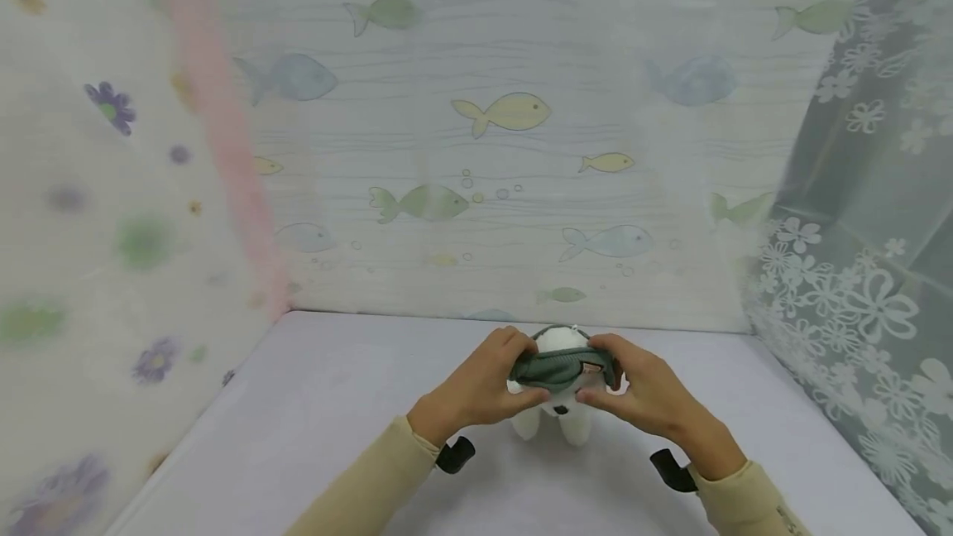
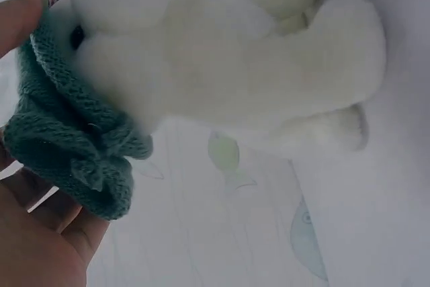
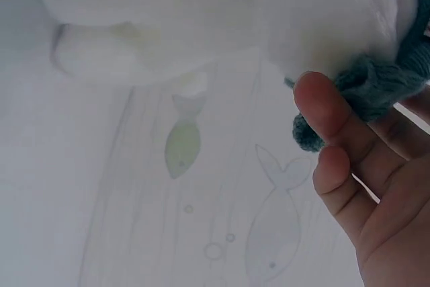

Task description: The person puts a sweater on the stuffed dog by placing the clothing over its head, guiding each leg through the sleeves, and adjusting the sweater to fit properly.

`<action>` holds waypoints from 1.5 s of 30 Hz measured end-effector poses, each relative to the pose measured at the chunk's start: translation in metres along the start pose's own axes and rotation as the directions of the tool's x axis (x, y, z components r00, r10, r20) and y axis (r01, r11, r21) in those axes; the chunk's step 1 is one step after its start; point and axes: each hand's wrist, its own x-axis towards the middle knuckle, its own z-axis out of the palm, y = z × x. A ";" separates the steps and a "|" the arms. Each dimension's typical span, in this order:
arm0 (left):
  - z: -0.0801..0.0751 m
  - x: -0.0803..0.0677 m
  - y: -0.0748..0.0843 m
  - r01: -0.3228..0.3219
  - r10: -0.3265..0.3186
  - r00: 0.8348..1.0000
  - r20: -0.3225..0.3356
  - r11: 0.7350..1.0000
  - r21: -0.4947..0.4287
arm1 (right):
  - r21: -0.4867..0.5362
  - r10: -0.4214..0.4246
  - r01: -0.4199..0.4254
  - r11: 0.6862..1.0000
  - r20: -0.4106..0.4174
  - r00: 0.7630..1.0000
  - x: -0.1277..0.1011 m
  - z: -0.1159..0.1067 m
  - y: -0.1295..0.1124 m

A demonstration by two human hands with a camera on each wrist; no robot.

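We note the left hand (image 1: 497, 380) and the right hand (image 1: 646, 383), fingers clamped on opposite sides of the green knitted hat (image 1: 554, 368). We see it between them, against the head of the white plush toy (image 2: 208, 58), whose legs show below the fingers.

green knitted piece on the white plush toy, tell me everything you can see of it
The green knitted piece looks like soft ribbed yarn, with a small label on its front, its print unreadable. It lies bunched in folds across the head of the white plush toy, above the nose. Both hands, the left hand and right hand, hold its sides.
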 end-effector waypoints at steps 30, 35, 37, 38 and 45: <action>0.014 -0.014 0.001 0.021 -0.022 0.996 -0.084 1.000 -0.005 | 0.201 -0.057 0.054 0.978 0.012 0.998 0.004 0.031 0.004; 0.007 -0.019 -0.004 0.034 -0.034 0.994 -0.100 0.999 0.001 | 0.214 -0.077 0.073 0.974 0.012 0.997 0.011 0.038 0.000; 0.005 -0.023 -0.006 0.044 -0.044 0.993 -0.113 0.999 0.000 | 0.223 -0.086 0.081 0.971 0.016 0.996 0.014 0.041 -0.003; 0.004 -0.025 -0.008 0.049 -0.049 0.991 -0.122 0.999 -0.002 | 0.232 -0.089 0.082 0.969 0.020 0.996 0.016 0.043 -0.005; -0.004 -0.037 -0.016 0.072 -0.077 0.980 -0.185 0.997 -0.032 | 0.274 -0.073 0.067 0.959 0.013 0.997 0.029 0.053 -0.014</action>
